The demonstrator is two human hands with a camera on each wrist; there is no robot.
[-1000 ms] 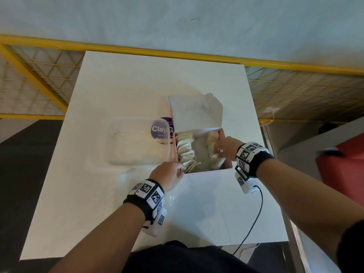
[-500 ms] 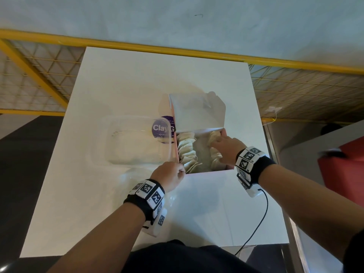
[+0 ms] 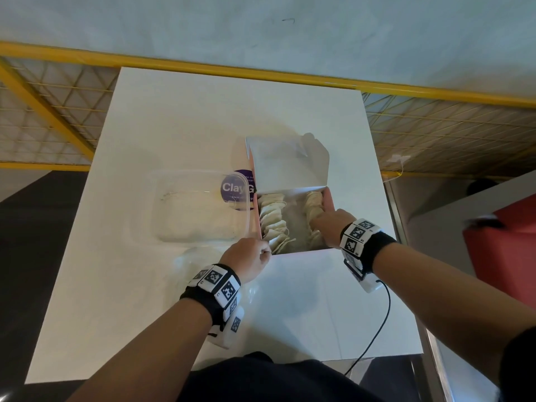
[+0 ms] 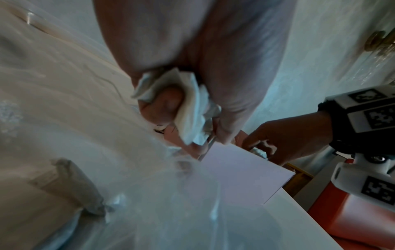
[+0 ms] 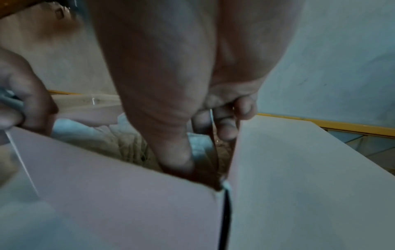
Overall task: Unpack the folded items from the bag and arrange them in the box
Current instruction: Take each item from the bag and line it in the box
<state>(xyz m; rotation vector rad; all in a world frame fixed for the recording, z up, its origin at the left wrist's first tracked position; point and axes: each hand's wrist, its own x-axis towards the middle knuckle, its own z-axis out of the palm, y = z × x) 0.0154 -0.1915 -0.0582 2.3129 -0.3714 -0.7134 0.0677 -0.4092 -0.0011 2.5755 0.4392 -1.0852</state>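
- Cardboard forms the box (image 3: 293,252), pink outside and pale inside; it stands open on the white table (image 3: 179,117), its lid flap (image 3: 287,163) raised on the far side.
- Your left hand (image 3: 251,256) sits at the near left corner of the box. The left wrist view shows its fingers (image 4: 162,104) curled tight around a crumpled white folded item (image 4: 190,111) — a firm fist grip.
- Your right hand (image 3: 327,226) reaches into the right side of the box. The thumb (image 5: 171,148) points down inside the near right corner; the other fingers (image 5: 226,125) curl loosely along the right wall. You cannot tell from these views whether they pinch anything.
- Folded items already lie inside in two rows: a left row (image 3: 271,219) along the left wall and a right row (image 3: 314,203) along the right wall, with a bare strip of box floor between them.
- Just left of the box, touching or nearly touching it, lies a clear plastic container (image 3: 200,207), and a purple round label (image 3: 236,188) shows through its right end.
- Crinkled clear plastic — apparently the bag (image 4: 175,211) — lies on the table below your left wrist.
- A yellow rail (image 3: 261,74) with wire mesh runs beyond the far edge of the table.
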